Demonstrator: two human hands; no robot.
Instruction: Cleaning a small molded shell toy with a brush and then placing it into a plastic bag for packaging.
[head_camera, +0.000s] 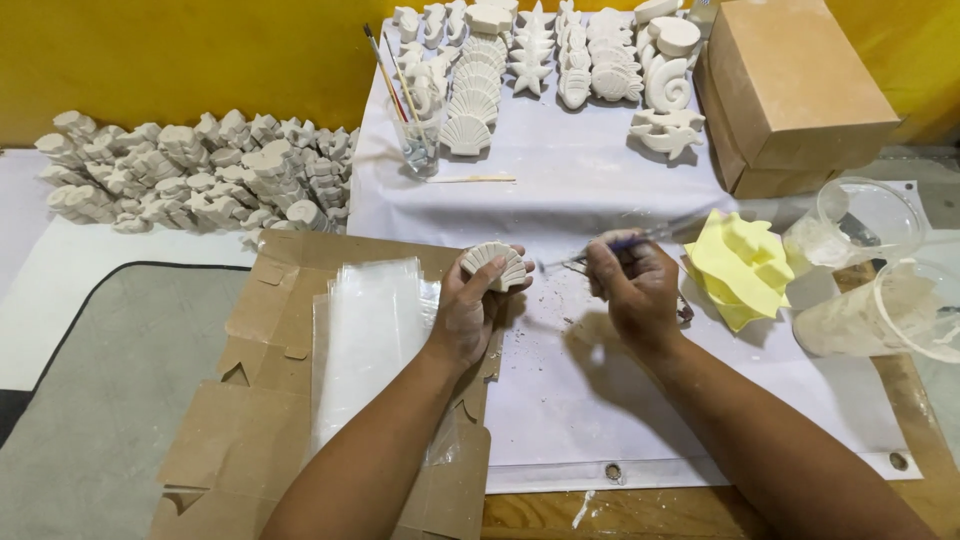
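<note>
Head camera, looking down at your worktable: your left hand (468, 305) is clamped around a white, ribbed, shell-shaped plaster cast (495, 266), held just above the white plastic sheet (560, 400) beside a flattened brown cardboard box (250, 430). Your right hand (630, 285) is closed on a thin paintbrush (645, 236), near the shell but not touching it. A yellow sponge (740, 268) lies just right of that hand.

Matt chalky plaster shell (495, 266), glossy clear plastic sleeves (365, 335), rough brown cardboard (255, 440), smooth white sheet (590, 400)
</note>
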